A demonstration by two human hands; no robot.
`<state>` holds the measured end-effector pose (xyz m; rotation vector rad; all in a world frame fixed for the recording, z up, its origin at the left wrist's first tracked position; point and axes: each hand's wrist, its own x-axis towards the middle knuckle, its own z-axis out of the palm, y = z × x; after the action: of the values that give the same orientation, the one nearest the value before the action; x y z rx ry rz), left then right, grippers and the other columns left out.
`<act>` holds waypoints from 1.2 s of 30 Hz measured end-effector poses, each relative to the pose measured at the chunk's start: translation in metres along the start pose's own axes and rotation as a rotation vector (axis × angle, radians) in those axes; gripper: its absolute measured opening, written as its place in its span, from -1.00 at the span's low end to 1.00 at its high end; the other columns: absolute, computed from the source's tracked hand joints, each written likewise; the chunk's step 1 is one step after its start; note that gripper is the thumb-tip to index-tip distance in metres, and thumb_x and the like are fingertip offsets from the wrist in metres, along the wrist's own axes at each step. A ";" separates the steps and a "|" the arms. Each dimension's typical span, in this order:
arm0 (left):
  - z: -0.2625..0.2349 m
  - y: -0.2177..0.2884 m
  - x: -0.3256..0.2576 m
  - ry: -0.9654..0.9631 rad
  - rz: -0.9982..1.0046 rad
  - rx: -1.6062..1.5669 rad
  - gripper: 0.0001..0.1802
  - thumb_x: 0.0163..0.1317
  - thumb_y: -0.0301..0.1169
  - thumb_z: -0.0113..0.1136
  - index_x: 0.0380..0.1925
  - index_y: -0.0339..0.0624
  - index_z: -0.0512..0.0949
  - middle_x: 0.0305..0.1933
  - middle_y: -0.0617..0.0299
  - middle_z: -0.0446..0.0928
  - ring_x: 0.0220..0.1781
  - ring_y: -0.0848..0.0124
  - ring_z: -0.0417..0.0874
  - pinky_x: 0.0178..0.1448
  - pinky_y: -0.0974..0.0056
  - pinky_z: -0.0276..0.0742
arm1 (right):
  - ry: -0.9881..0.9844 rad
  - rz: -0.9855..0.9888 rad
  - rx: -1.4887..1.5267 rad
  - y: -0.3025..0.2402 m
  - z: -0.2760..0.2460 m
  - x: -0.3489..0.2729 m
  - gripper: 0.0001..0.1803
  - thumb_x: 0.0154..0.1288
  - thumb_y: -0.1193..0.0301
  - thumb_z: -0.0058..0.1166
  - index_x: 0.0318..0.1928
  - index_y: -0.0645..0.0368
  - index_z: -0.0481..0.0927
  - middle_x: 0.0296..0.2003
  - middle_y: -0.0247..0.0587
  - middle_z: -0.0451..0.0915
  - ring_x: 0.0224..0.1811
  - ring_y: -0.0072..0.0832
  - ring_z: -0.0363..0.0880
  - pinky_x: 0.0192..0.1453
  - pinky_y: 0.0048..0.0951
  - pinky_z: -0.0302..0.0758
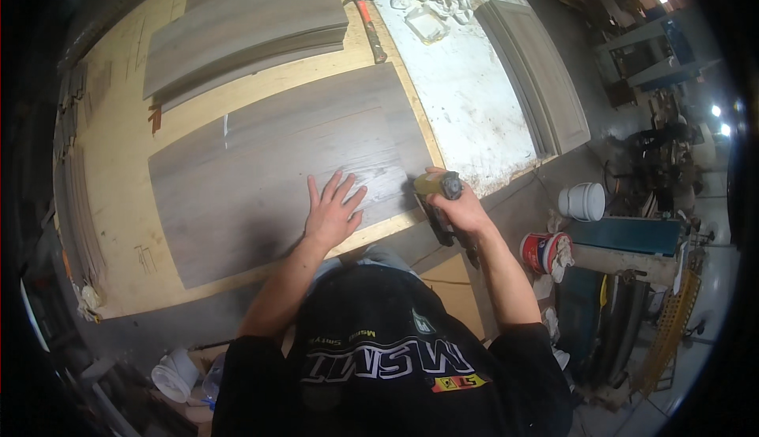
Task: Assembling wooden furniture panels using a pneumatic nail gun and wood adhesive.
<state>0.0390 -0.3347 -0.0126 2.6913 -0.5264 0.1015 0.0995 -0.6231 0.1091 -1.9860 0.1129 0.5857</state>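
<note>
1 left hand (334, 215): palm down, fingers spread, on the panel's near right part.
1 right hand (468, 214): wrapped around an olive-and-black power tool (431, 186), apparently a nailer, at the panel's right end; contact between tool and edge could not be told.
1 grey wood-grain panel (269, 168): lay flat on the plywood worktop (118, 208), by its near edge. Hazards, as judged: too light a left palm might have let it slide; a tilted tool might have chipped its edge or sent a fastener astray.
1 claw hammer (368, 30): lay beyond the panel.
1 stack of grey boards (253, 30): farther left.
1 crumpled white cloth (436, 0): far right.
</note>
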 end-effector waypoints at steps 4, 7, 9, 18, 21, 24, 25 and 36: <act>0.000 0.000 -0.002 0.010 -0.004 -0.035 -0.42 0.28 -0.12 0.30 0.33 0.19 0.54 0.51 0.16 0.35 0.65 0.05 0.13 0.55 -0.65 -0.24 | -0.036 0.188 -0.003 -0.020 0.003 -0.001 -0.34 0.20 0.34 0.30 0.36 0.03 0.55 0.06 -0.21 0.71 0.13 -0.45 0.64 0.27 -0.45 0.52; 0.000 0.000 -0.002 0.010 0.002 -0.032 -0.42 0.28 -0.12 0.31 0.33 0.18 0.54 0.50 0.16 0.36 0.65 0.05 0.13 0.55 -0.65 -0.25 | -0.018 0.172 -0.017 -0.019 0.005 0.000 -0.34 0.20 0.32 0.30 0.36 0.03 0.54 0.07 -0.21 0.71 0.13 -0.45 0.65 0.26 -0.44 0.53; -0.001 0.000 -0.002 0.007 0.001 -0.036 -0.41 0.28 -0.12 0.31 0.33 0.18 0.54 0.51 0.16 0.35 0.65 0.05 0.13 0.55 -0.65 -0.25 | -0.003 0.152 -0.027 -0.019 0.010 -0.003 -0.34 0.20 0.32 0.30 0.36 0.03 0.54 0.08 -0.20 0.71 0.14 -0.45 0.65 0.26 -0.44 0.53; 0.000 0.000 -0.002 0.014 -0.003 -0.020 -0.42 0.28 -0.11 0.30 0.33 0.18 0.55 0.52 0.18 0.34 0.65 0.06 0.11 0.56 -0.63 -0.24 | 0.007 0.168 0.038 -0.015 0.014 -0.012 -0.32 0.19 0.37 0.28 0.37 0.02 0.53 0.01 -0.29 0.69 -0.02 -0.50 0.64 0.13 -0.48 0.56; 0.002 -0.001 -0.002 0.020 -0.007 -0.021 -0.42 0.28 -0.11 0.30 0.33 0.18 0.55 0.53 0.18 0.34 0.65 0.07 0.11 0.56 -0.63 -0.25 | 0.005 0.233 0.066 -0.024 0.016 -0.022 -0.32 0.18 0.39 0.27 0.38 0.00 0.53 -0.01 -0.31 0.69 -0.07 -0.53 0.64 0.07 -0.50 0.56; 0.001 0.000 -0.001 0.014 -0.004 -0.015 -0.42 0.29 -0.11 0.29 0.33 0.19 0.55 0.53 0.19 0.34 0.65 0.07 0.11 0.57 -0.62 -0.26 | 0.004 0.255 0.066 -0.019 0.021 -0.025 -0.33 0.18 0.40 0.26 0.36 -0.02 0.54 -0.02 -0.32 0.70 -0.06 -0.53 0.64 0.07 -0.50 0.56; 0.000 0.001 -0.001 0.001 -0.004 -0.010 -0.43 0.30 -0.11 0.29 0.33 0.19 0.55 0.53 0.19 0.33 0.65 0.07 0.11 0.57 -0.62 -0.27 | 0.025 0.191 0.055 -0.015 0.023 -0.025 -0.34 0.18 0.40 0.26 0.36 -0.03 0.55 -0.03 -0.33 0.70 -0.06 -0.53 0.64 0.08 -0.50 0.56; 0.001 0.000 -0.003 -0.007 -0.010 -0.029 -0.42 0.31 -0.10 0.27 0.35 0.19 0.54 0.54 0.18 0.33 0.66 0.06 0.09 0.58 -0.62 -0.30 | 0.018 0.220 0.020 -0.031 0.030 -0.030 -0.33 0.24 0.50 0.12 0.41 -0.05 0.49 -0.26 -0.35 0.65 -0.50 -0.62 0.50 -0.38 -0.52 0.49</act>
<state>0.0362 -0.3340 -0.0137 2.6661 -0.5131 0.0816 0.0726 -0.5881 0.1368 -1.9730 0.3507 0.7041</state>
